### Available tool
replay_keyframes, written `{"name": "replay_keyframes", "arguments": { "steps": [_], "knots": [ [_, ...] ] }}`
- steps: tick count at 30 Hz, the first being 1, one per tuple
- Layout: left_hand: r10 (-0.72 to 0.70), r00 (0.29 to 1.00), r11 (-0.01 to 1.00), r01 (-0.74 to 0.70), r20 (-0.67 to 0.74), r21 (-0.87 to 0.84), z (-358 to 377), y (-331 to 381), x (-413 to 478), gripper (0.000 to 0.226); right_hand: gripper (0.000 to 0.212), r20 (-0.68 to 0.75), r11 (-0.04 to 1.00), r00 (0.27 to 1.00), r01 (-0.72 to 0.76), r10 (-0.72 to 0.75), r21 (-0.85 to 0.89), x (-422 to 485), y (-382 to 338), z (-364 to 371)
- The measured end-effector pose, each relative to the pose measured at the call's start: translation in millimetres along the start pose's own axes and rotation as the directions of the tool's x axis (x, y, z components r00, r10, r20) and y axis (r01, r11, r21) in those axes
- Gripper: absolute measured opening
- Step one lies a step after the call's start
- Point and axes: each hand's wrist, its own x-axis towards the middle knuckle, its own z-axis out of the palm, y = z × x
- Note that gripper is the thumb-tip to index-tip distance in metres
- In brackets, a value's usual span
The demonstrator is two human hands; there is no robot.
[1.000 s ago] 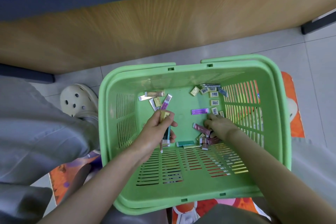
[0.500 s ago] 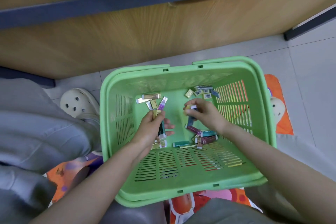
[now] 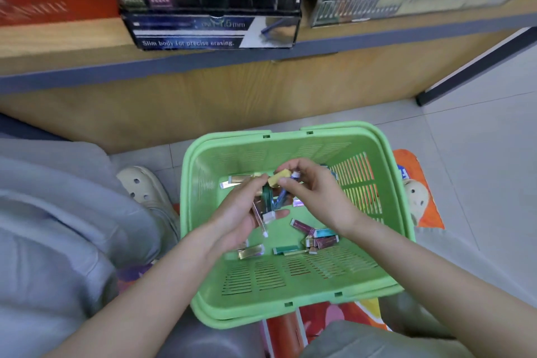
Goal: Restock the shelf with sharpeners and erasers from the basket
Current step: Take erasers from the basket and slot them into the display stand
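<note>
Green plastic, one basket (image 3: 290,311) sits under both hands. The left hand (image 3: 238,218) grasps at least three slim packs (image 3: 266,200). Just beside it, the right hand (image 3: 313,192) pinches one yellow eraser (image 3: 279,178). At least seven loose packs (image 3: 316,237) lie in the basket, most beneath the right wrist. Beyond the hands, one display box (image 3: 212,32) stands on the shelf (image 3: 58,58).

Green slotted basket (image 3: 290,285) on the floor, in front of the wooden shelf (image 3: 203,58).

On the basket bottom lie loose small packs (image 3: 302,225), flat and turned in different directions: maroon, teal and gold, most of them near the front wall. Above them the left hand (image 3: 241,215) holds a bundle of slim sticks (image 3: 266,197), green, gold and clear. The right hand (image 3: 313,197) pinches a small yellow block (image 3: 279,177) just beside the bundle.
</note>
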Motion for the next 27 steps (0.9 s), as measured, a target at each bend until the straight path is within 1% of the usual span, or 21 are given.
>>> {"name": "replay_keyframes", "arguments": {
  "steps": [4,8,13,17,20,22,24,27],
  "knots": [
    [0.008,0.998,0.999,-0.010,0.058,0.033,7,19,-21,0.023,0.012,-0.065,0.995,0.994,0.089,-0.091,-0.035,-10,-22,3],
    [0.067,0.996,0.997,-0.070,0.058,0.041,13,44,-38,0.026,0.017,-0.177,0.960,0.956,0.199,-0.234,-0.197,-15,-45,8],
    [0.170,0.980,0.985,-0.172,0.107,0.017,18,79,-66,0.020,0.019,-0.244,0.941,0.914,0.284,-0.324,-0.183,-15,-90,11],
    [0.224,0.961,0.958,-0.248,0.160,0.146,16,104,-89,0.029,0.014,-0.249,0.920,0.889,0.347,-0.385,-0.182,-13,-128,13],
    [0.271,0.947,0.929,-0.304,0.173,0.209,17,120,-104,0.025,0.006,-0.257,0.893,0.861,0.388,-0.439,-0.227,-9,-151,14],
    [0.291,0.941,0.917,-0.325,0.170,0.231,19,132,-111,0.025,0.004,-0.303,0.881,0.832,0.405,-0.466,-0.242,-5,-165,10],
    [0.311,0.932,0.903,-0.351,0.184,0.248,21,144,-115,0.025,0.004,-0.378,0.877,0.792,0.411,-0.479,-0.250,0,-175,-3],
    [0.357,0.908,0.867,-0.410,0.222,0.283,29,159,-119,0.023,0.005,-0.531,0.873,0.694,0.408,-0.486,-0.267,12,-186,-36]
  ]
}}
